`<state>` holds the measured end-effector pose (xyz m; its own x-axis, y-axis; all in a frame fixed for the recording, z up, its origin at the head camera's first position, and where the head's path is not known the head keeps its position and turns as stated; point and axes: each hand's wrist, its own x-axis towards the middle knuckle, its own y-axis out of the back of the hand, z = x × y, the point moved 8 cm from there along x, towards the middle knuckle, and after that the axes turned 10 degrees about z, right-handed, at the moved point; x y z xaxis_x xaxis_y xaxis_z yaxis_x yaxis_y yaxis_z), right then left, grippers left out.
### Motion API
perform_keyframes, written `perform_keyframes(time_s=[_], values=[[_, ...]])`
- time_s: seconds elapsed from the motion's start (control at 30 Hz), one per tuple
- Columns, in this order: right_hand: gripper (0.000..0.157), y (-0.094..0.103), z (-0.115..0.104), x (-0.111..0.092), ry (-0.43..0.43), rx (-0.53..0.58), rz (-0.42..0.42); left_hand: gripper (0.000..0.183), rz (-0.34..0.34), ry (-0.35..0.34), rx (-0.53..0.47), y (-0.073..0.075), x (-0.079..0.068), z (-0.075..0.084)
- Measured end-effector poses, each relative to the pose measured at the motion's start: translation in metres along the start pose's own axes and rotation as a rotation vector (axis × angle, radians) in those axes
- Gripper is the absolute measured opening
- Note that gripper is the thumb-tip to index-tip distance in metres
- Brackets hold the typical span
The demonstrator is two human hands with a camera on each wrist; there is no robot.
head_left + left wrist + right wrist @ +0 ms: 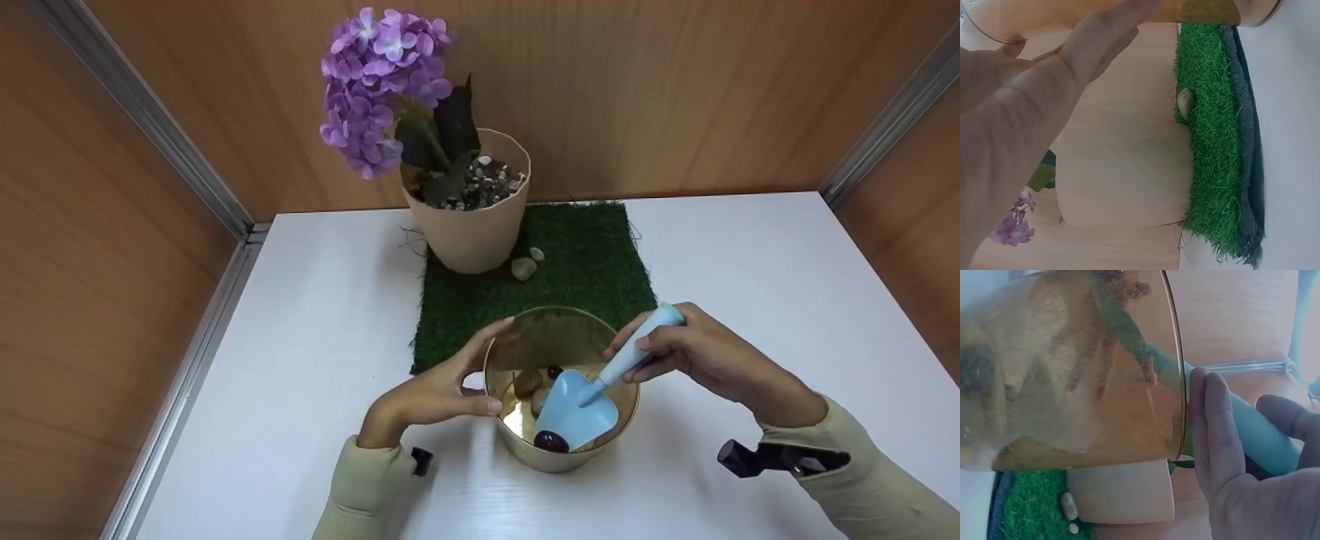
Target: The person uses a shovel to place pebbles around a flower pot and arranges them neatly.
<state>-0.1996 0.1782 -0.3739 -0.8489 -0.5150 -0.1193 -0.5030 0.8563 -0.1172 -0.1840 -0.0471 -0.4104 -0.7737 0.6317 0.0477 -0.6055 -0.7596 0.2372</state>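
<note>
My right hand grips the handle of a light blue toy shovel, thumb on one side and fingers on the other. The shovel's blade slants down inside an amber see-through container. At the blade's lower edge lies a glossy dark red stone; a brown stone and a smaller dark one sit deeper inside, partly behind the blade. My left hand holds the container's left side, thumb near the front and fingers round the back. Through the wall in the right wrist view, the shovel crosses the rim.
Behind the container, a beige pot with purple flowers stands on a green turf mat. Two pale pebbles lie by the pot. The white table meets wooden panels at the back and sides.
</note>
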Motion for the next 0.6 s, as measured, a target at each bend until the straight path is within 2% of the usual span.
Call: perform_keyframes(time_s=[0.17,0.6], values=[[0.026,0.0025,0.0013,0.0004,-0.008,0.051,-0.002,0.094,0.001,0.003,0.011,0.0004,-0.0004,-0.0003],[0.026,0.0078,0.0006,0.0022,-0.012,0.083,0.014,0.096,0.004,0.006,-0.01,-0.0004,0.0002,-0.0011]])
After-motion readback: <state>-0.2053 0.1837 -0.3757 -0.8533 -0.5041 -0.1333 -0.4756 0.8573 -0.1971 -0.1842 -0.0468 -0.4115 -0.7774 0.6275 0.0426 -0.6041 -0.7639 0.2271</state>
